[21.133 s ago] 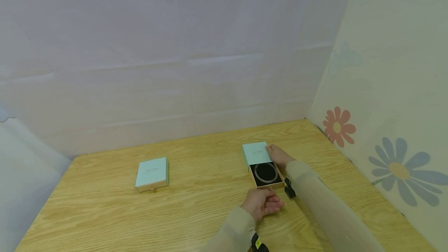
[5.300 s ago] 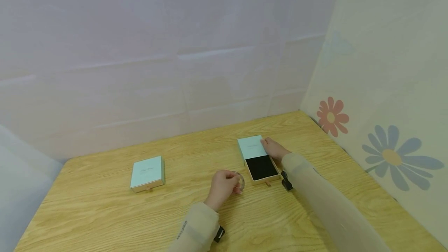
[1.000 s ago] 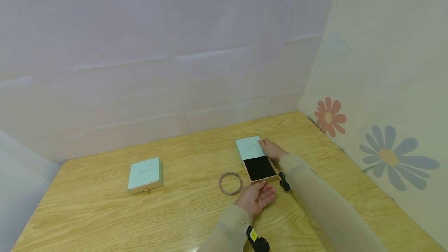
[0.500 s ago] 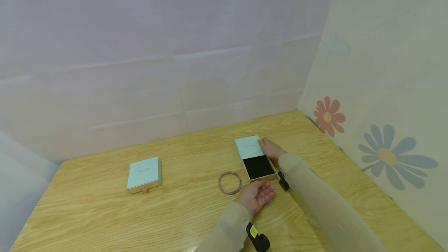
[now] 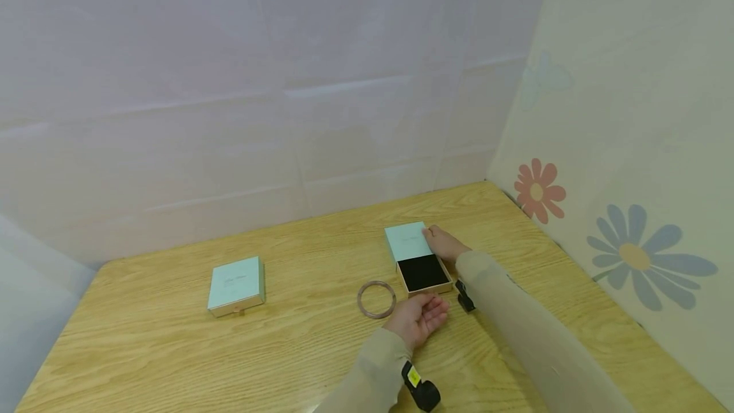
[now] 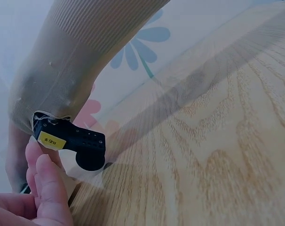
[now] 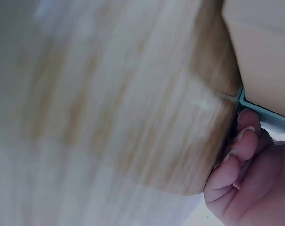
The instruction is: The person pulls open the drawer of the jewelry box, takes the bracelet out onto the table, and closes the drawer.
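My right hand [image 5: 445,244] grips the side of a pale-blue box sleeve [image 5: 408,241], its thumb on top; in the right wrist view its curled fingers [image 7: 246,143] lie against the box's lower edge. From the sleeve a drawer [image 5: 424,273] lined in black sticks out toward me. At the drawer's front my left hand [image 5: 414,320] touches the edge with its thumb side, the other fingers loosely extended; its contact point is partly hidden. A pinkish-brown bangle [image 5: 360,301] lies flat on the table, just left of the drawer and left hand.
A second pale-blue box [image 5: 235,282], closed, with a small pull tab, lies on the left of the wooden table [image 5: 172,349]. A pale curtain [image 5: 287,113] hangs behind the table. A wall with flower pictures [image 5: 631,113] borders its right side.
Earlier the bangle lay in the drawer; the left hand then lifted it out, and it now lies on the table. In the last second the left hand and drawer front moved slightly toward the sleeve.
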The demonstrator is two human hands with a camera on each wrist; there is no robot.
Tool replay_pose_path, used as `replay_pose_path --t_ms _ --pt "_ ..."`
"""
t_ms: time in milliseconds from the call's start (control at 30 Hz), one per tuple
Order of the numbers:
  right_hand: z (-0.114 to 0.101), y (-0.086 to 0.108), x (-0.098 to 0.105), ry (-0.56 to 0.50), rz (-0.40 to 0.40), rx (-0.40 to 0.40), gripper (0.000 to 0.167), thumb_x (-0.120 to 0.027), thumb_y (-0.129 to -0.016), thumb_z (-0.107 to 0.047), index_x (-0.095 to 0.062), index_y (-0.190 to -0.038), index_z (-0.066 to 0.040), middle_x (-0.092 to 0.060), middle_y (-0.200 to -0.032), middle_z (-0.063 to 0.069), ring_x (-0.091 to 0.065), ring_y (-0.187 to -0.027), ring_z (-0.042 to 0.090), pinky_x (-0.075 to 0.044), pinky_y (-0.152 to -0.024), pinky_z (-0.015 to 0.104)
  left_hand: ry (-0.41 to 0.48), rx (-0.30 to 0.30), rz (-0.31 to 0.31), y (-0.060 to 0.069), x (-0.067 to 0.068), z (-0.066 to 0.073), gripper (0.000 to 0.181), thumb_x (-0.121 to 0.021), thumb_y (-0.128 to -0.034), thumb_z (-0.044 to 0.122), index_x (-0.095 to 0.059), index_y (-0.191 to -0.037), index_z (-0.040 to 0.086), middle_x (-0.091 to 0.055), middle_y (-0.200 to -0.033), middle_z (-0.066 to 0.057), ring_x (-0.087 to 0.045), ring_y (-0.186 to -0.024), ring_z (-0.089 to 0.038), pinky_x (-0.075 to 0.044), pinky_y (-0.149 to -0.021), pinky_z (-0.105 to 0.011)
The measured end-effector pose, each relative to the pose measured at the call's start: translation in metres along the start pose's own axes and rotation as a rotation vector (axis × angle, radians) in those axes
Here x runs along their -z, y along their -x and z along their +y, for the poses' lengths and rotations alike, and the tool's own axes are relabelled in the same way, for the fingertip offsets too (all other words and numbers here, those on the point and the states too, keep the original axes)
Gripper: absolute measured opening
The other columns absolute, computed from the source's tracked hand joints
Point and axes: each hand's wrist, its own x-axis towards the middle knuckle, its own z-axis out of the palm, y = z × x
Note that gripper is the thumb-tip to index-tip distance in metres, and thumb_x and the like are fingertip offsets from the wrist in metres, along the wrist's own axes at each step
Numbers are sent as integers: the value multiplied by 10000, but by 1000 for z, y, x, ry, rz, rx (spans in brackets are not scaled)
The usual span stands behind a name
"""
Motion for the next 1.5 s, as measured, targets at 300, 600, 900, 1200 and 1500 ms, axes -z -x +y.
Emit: replay_pose_path --t_ms 300,600,900,1200,1500 --pt "-2 2 0 7 0 -5 577 -174 -1087 -294 -169 -1467 140 -210 -1515 330 -203 -1399 457 -206 -1130 542 -9 8 -3 -1 1 0 177 -441 -1014 8 -600 -1013 -70 -630 -709 -54 -651 -659 -97 -540 -659 -204" --pt "-3 5 0 -2 -2 -6 575 -172 -1088 -297 -172 -1468 135 -213 -1514 329 -204 -1399 455 -210 -1128 543 -5 8 11 -1 0 3 177 -444 -1011 3 -595 -1040 -86 -629 -733 -65 -653 -668 -114 -548 -670 -228" --pt "0 3 1 18 5 -1 563 -182 -1087 -292 -214 -1453 135 -259 -1491 332 -240 -1386 455 -229 -1119 545 -12 -7 -4 -4 1 4 166 -450 -1004 -5 -581 -1056 -92 -639 -757 -64 -658 -671 -116 -547 -675 -233" --pt "-1 5 2 19 8 8 544 -185 -1088 -283 -253 -1433 131 -304 -1460 334 -277 -1366 457 -255 -1105 548 -16 2 -6 -4 0 5 167 -445 -1000 -9 -587 -1040 -87 -639 -739 -56 -658 -661 -108 -546 -661 -221" --pt "-1 7 1 9 11 -4 553 -185 -1089 -294 -234 -1446 126 -288 -1473 330 -275 -1369 453 -257 -1105 546 -13 4 -6 -4 0 5 178 -447 -998 -2 -578 -1077 -92 -640 -742 -50 -666 -677 -111 -549 -679 -231"
